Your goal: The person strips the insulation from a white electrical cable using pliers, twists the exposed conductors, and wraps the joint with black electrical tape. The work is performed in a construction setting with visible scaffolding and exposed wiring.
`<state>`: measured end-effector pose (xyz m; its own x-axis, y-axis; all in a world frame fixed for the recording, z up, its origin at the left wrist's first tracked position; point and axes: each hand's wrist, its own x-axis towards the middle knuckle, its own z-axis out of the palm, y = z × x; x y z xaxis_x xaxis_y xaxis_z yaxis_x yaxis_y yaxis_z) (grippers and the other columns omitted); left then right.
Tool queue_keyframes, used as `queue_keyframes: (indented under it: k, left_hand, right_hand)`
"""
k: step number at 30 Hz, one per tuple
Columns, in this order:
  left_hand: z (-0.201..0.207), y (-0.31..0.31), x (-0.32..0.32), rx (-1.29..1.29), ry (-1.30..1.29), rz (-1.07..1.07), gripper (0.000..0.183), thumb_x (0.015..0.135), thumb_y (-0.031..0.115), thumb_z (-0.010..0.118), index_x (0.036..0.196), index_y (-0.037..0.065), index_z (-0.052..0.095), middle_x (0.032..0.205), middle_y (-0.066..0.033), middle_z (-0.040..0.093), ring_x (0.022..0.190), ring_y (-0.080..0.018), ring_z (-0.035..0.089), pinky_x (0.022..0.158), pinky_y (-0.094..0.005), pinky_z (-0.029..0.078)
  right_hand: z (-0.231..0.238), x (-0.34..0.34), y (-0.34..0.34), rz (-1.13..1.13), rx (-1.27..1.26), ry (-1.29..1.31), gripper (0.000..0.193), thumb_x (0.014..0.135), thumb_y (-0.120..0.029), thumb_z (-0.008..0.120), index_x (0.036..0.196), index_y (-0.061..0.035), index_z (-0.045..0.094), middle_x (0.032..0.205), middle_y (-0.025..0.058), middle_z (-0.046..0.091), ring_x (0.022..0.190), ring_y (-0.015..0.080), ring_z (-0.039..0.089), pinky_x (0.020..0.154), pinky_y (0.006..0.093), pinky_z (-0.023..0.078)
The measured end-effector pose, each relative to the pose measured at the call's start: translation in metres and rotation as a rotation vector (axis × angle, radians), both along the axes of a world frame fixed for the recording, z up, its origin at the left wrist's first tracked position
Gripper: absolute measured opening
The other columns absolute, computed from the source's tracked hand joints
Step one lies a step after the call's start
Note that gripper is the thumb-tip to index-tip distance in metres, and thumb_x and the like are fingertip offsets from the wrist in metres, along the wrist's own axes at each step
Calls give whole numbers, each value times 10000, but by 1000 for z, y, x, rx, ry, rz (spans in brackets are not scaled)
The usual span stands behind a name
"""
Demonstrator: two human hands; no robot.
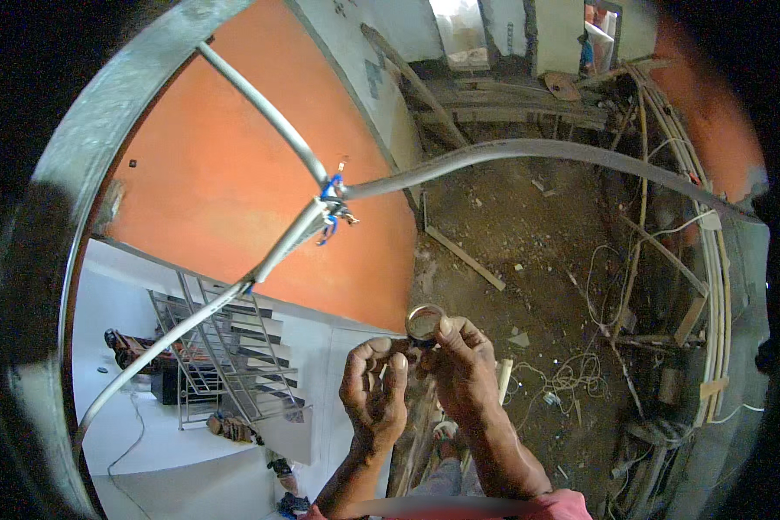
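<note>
My right hand (466, 364), near the lower middle, has its fingers closed on a small round ring (425, 323). The ring looks like a roll of tape with a hollow middle, and its lower edge is hidden by the fingers. My left hand (375, 386) is raised beside it with fingers curled; its fingertips reach toward the dark underside of the ring, and what they hold, if anything, is too small to tell. Above both hands, grey conduit pipes (572, 149) meet at a joint where blue and dark wires (329, 208) stick out with bare ends.
An orange wall (277, 165) rises behind the pipes. Far below lies a dirt floor (494, 234) with debris, planks (465, 258) and a tangled cord (572, 377). Bamboo poles (711, 286) stand at right. A staircase with metal railing (225, 347) is at lower left. My foot (446, 442) is beside boards.
</note>
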<state>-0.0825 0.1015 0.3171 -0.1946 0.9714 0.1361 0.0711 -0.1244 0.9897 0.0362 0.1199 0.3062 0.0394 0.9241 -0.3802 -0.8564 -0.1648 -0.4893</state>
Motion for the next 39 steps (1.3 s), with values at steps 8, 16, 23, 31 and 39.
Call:
queue_keyframes:
  k: [8, 16, 23, 31, 39]
  left_hand:
    - [-3, 11, -15, 39, 267, 22, 179, 894, -8, 653, 1069, 0, 688, 954, -91, 738, 861, -143, 683, 825, -301, 541]
    - [10, 18, -7, -94, 163, -72, 135, 899, 113, 627, 954, -3, 670, 810, -43, 684, 749, -131, 632, 679, -279, 510]
    - [60, 34, -11, -465, -529, -315, 111, 852, 152, 656, 878, 45, 664, 722, -1, 575, 556, -59, 436, 504, -223, 343]
    - [125, 46, -15, -239, 28, -325, 137, 881, 140, 670, 840, 11, 650, 674, 2, 577, 562, -47, 469, 515, -222, 367]
    - [166, 56, 0, 244, 441, -80, 132, 889, 108, 700, 838, -6, 658, 634, 37, 570, 576, -25, 488, 535, -215, 389]
  right_hand:
    - [26, -6, 7, -45, 77, -552, 304, 815, -116, 839, 813, -43, 544, 686, 36, 612, 595, 102, 593, 504, 257, 478]
    - [27, 6, 9, -399, 362, -1165, 447, 713, -197, 906, 1022, -24, 633, 1073, 155, 649, 976, 232, 642, 801, 337, 526]
    - [24, 44, 31, -134, 1035, -1095, 431, 723, -43, 793, 1142, -82, 699, 1167, 166, 645, 1063, 335, 649, 874, 396, 549]
    - [84, 86, 43, 230, 1196, -1271, 359, 734, 9, 774, 1078, -69, 711, 1085, 131, 669, 946, 291, 691, 779, 364, 578]
    - [83, 51, 59, -238, 1025, -1196, 281, 738, -43, 819, 981, -20, 678, 984, 166, 679, 900, 305, 665, 749, 377, 544]
